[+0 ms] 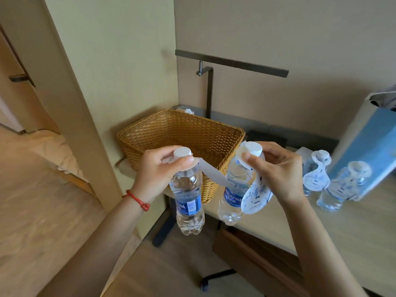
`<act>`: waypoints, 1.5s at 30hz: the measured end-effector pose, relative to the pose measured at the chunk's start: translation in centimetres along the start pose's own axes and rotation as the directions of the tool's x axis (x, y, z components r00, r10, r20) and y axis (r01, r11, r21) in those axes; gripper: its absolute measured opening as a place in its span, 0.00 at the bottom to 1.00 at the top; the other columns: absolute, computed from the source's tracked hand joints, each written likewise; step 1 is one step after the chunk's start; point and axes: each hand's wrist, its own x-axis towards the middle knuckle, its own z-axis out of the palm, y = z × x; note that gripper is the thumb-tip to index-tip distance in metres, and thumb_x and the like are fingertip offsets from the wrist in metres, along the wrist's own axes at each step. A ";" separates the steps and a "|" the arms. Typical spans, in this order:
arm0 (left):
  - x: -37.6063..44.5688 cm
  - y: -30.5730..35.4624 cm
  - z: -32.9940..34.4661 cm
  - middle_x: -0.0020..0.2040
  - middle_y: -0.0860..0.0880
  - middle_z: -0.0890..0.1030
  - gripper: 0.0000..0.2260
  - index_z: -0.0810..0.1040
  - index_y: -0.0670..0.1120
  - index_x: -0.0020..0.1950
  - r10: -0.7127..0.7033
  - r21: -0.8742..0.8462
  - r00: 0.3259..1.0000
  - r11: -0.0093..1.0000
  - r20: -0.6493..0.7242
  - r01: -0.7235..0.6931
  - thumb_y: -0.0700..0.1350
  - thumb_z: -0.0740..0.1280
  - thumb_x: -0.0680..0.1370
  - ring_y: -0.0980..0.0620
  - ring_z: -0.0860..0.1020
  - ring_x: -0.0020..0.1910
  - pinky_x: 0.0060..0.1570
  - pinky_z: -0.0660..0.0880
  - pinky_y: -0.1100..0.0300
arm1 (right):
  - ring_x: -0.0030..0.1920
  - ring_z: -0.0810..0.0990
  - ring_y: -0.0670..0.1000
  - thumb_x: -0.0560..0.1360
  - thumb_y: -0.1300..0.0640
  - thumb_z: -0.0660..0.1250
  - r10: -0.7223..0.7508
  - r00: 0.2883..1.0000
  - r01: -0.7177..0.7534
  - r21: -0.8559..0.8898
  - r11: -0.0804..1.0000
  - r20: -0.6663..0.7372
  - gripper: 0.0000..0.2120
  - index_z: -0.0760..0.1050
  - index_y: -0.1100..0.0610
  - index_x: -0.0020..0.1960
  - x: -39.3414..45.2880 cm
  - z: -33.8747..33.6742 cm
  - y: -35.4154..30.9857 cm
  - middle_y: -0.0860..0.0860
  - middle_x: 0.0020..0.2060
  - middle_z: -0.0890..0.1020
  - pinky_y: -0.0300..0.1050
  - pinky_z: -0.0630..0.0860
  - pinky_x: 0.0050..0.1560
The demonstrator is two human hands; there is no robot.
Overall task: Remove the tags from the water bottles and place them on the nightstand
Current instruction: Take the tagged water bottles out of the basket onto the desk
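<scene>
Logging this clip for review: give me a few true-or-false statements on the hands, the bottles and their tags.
1. Each hand holds a water bottle. True: the left hand grips the left bottle, the right hand the right bottle.
2. The right bottle's tag lies in the basket. False: it hangs at the bottle's neck, pinched by the right hand.
3. Two more tagged bottles stand on the surface to the right. True.
4. The held bottles have no caps. False: both have white caps.

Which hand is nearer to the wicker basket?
Left. The left hand overlaps the basket front wall in view; the right hand is beside its right corner.
</scene>
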 end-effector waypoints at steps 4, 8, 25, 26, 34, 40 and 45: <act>-2.0 0.1 0.7 0.44 0.47 0.85 0.11 0.83 0.52 0.45 -0.004 -0.023 0.999 1.000 0.046 0.006 0.54 0.72 0.65 0.48 0.82 0.46 0.49 0.78 0.45 | 0.44 0.84 0.47 0.66 0.58 0.75 0.030 0.998 -0.031 -0.025 0.999 -0.049 0.07 0.82 0.50 0.43 -3.2 -1.3 -0.8 0.44 0.41 0.85 0.45 0.81 0.45; -3.8 0.4 1.9 0.44 0.48 0.85 0.14 0.83 0.47 0.45 -0.019 -0.060 0.994 0.998 0.110 0.026 0.54 0.72 0.64 0.49 0.82 0.46 0.48 0.79 0.52 | 0.43 0.84 0.48 0.66 0.58 0.76 0.098 0.983 -0.101 -0.014 0.995 -0.153 0.07 0.82 0.51 0.43 -6.5 -2.9 -1.0 0.49 0.41 0.86 0.42 0.79 0.43; -5.8 1.4 18.5 0.42 0.59 0.84 0.12 0.81 0.52 0.44 0.091 -0.060 0.952 0.995 0.291 -0.077 0.56 0.70 0.65 0.60 0.81 0.42 0.39 0.77 0.65 | 0.43 0.82 0.42 0.65 0.59 0.76 0.142 0.927 -0.189 -0.106 0.976 -0.346 0.09 0.81 0.48 0.41 -12.2 -18.2 1.9 0.42 0.40 0.85 0.38 0.78 0.46; -5.7 1.3 19.8 0.40 0.60 0.84 0.12 0.81 0.52 0.43 0.074 -0.077 0.958 0.996 0.278 -0.055 0.56 0.70 0.64 0.60 0.81 0.41 0.39 0.77 0.66 | 0.44 0.82 0.43 0.65 0.59 0.77 0.136 0.929 -0.189 -0.124 0.974 -0.345 0.09 0.81 0.48 0.42 -12.0 -19.3 2.2 0.44 0.41 0.85 0.38 0.78 0.47; -4.5 -0.1 27.5 0.41 0.59 0.84 0.15 0.81 0.49 0.45 0.016 -0.072 0.980 0.997 0.201 -0.002 0.57 0.70 0.64 0.62 0.80 0.42 0.40 0.77 0.68 | 0.47 0.82 0.48 0.64 0.56 0.77 0.102 0.910 -0.192 -0.190 0.963 -0.402 0.10 0.80 0.46 0.42 -10.0 -26.9 5.4 0.49 0.44 0.84 0.44 0.77 0.51; -2.6 -1.6 29.7 0.40 0.60 0.84 0.11 0.81 0.53 0.44 -0.029 -0.051 0.980 0.998 0.199 0.039 0.54 0.73 0.64 0.59 0.81 0.44 0.44 0.78 0.63 | 0.44 0.79 0.38 0.65 0.57 0.76 0.104 0.903 -0.213 -0.224 0.951 -0.416 0.11 0.79 0.43 0.41 -8.8 -28.8 7.9 0.41 0.43 0.82 0.31 0.73 0.47; -0.7 -3.5 30.0 0.42 0.59 0.84 0.13 0.81 0.54 0.44 -0.030 -0.040 0.977 0.998 0.211 0.039 0.57 0.71 0.63 0.58 0.81 0.45 0.45 0.78 0.63 | 0.44 0.79 0.38 0.65 0.57 0.76 0.137 0.896 -0.241 -0.202 0.949 -0.422 0.09 0.80 0.47 0.42 -7.2 -28.4 9.9 0.42 0.44 0.82 0.29 0.73 0.46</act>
